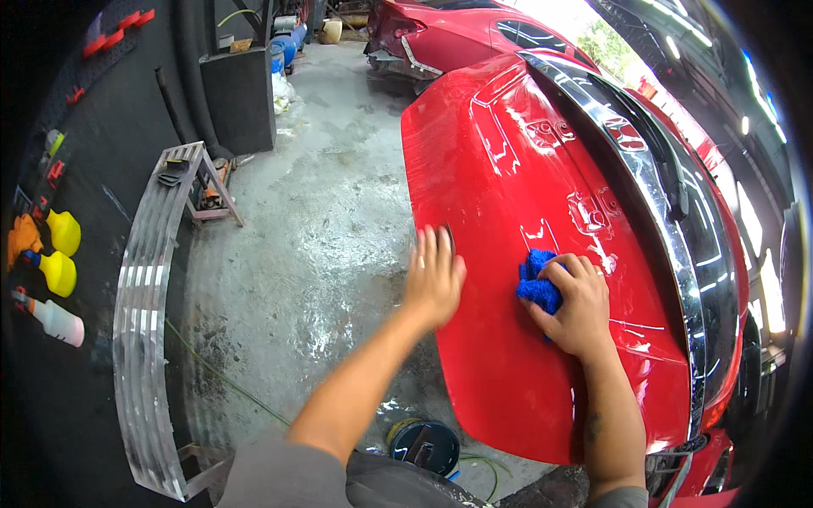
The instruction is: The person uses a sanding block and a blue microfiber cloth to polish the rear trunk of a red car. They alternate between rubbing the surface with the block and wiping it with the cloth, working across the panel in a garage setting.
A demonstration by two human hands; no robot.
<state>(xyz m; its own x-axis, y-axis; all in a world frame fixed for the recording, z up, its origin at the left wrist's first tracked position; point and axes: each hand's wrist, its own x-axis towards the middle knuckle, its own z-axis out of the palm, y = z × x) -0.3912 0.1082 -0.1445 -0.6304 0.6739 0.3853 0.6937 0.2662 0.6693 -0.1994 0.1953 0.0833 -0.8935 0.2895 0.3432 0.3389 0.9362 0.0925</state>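
A large glossy red car tailgate point(483, 339) slopes in front of me, with wet-looking streaks and pale reflections. My right hand point(580, 300) is closed round a bunched blue microfiber cloth point(540, 284) and presses it against the red surface. At the tailgate's left edge, my left hand point(436, 278) lies with its fingers stretched out, slightly blurred. A small dark patch point(450, 239) shows beside those fingers; whether it is an object or a reflection I cannot tell. The palm side of this hand is hidden.
A lidded dark bucket point(432, 446) stands on the wet grey floor below the tailgate. To the left are a long ribbed metal bench point(140, 322), yellow bottles point(61, 254) and a white spray bottle point(58, 322). A green hose point(224, 377) crosses the floor. Another red car point(449, 38) is beyond.
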